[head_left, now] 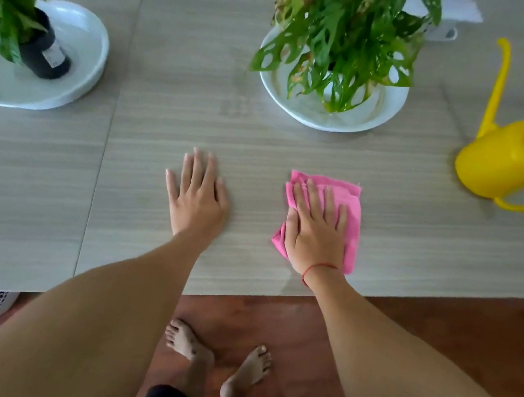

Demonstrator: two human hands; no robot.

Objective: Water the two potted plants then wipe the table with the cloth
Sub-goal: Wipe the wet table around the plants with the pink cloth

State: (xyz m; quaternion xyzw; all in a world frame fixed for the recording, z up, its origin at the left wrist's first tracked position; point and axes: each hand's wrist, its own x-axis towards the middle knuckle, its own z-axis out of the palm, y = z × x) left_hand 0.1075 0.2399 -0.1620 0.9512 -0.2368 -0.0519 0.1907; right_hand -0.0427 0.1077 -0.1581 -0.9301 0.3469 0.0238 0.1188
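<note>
- Head view: right hand (316,228) lies flat, fingers together, pressing the pink cloth (350,209) onto the table (147,130).
- Left hand (197,194) rests open and empty beside it.
- Watering can (511,160) is set down beyond the right hand; watering is judged done.
- Both potted plants (343,35) stand further ahead; the wipe is judged in progress.

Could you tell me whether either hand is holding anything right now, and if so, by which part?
Neither has a grip. The right hand lies flat on the middle of the pink cloth, pressing it to the table; the left hand rests bare and open.
</note>
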